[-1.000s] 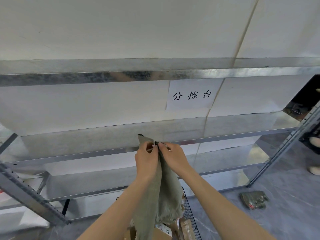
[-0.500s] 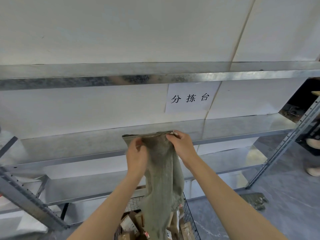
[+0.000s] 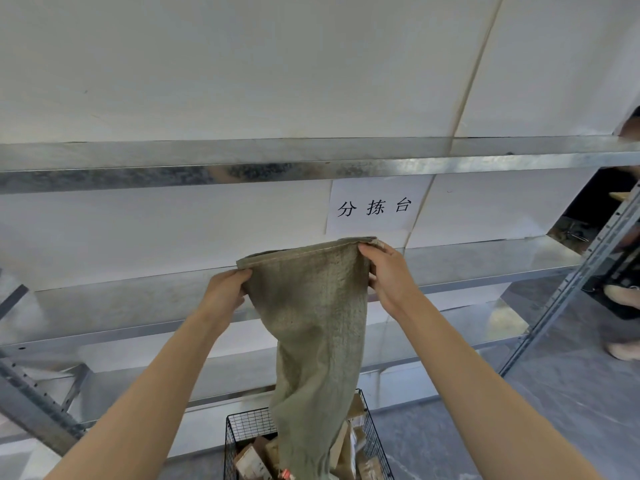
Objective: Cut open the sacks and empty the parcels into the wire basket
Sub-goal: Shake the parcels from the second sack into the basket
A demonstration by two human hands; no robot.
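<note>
Sack [image 3: 311, 323] emptying was judged nearly done: its left corner was pinched by the left hand [image 3: 225, 292], its right corner by the right hand [image 3: 389, 278], fingers clamped on the hem, and it was hung limp into the wire basket [image 3: 247, 426], where parcels [image 3: 251, 462] were already piled. Further sacks were not seen. Since a second before, the hands had been drawn apart and the bunched edge spread flat.

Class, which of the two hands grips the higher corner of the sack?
The right hand, gripping the corner of the sack just below the paper sign; the left hand grips the opposite corner, lower in the picture.
</note>
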